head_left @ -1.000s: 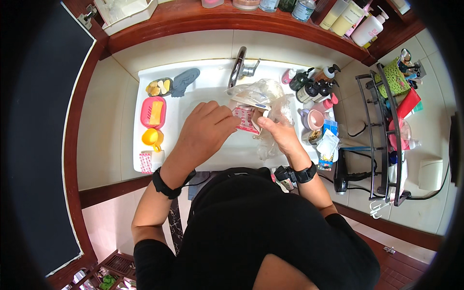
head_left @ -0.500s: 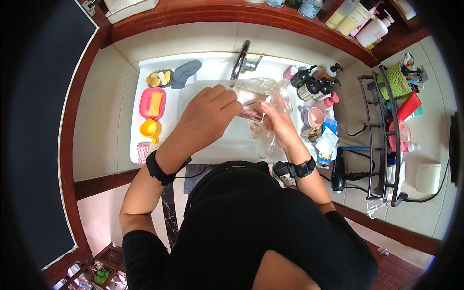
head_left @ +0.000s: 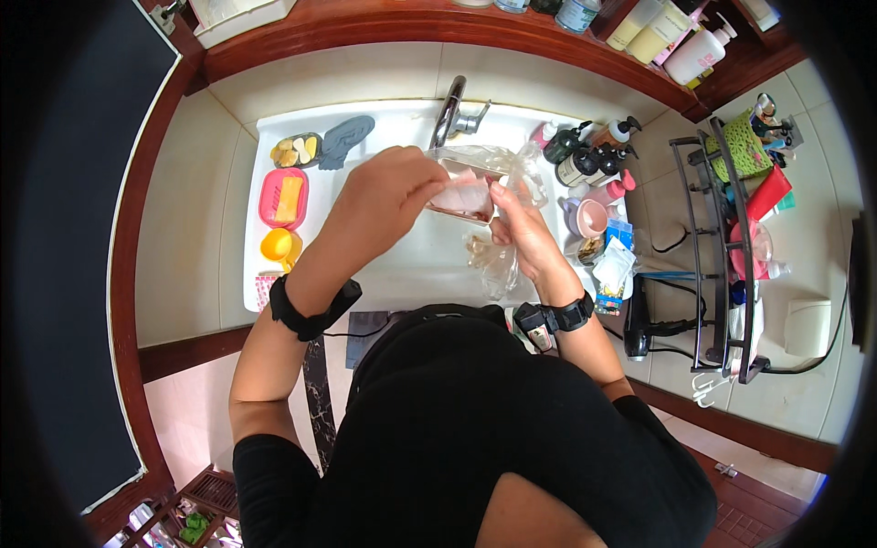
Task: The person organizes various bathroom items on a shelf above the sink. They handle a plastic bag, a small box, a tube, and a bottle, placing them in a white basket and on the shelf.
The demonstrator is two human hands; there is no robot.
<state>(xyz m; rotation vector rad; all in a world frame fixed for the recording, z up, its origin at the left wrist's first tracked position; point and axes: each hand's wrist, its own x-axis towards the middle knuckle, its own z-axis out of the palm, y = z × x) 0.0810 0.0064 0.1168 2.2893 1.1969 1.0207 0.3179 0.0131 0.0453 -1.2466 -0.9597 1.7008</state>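
Over the white sink, my right hand (head_left: 530, 236) grips a small open box (head_left: 461, 216) by its right end, thumb at the rim. Clear crinkled plastic (head_left: 500, 272) hangs around that hand, both behind the box and below it. My left hand (head_left: 388, 196) is closed at the box's left side, thumb and fingers pinching a thin pale pink sheet (head_left: 466, 194). That sheet stands partly out of the box opening. What else lies inside the box is mostly hidden. A black band circles each wrist.
A chrome faucet (head_left: 449, 111) rises behind my hands. Along the sink's left ledge sit a pink soap dish (head_left: 268, 212), a yellow cup (head_left: 280, 246) and a grey cloth-like item (head_left: 347, 140). Pump bottles (head_left: 577, 167) and a pink cup (head_left: 592, 217) crowd the right, beside a black rack (head_left: 699, 237).
My left hand has drawn the pale pink sheet up, and it now spreads across the box opening. The box has tilted slightly and shifted a little to the left.
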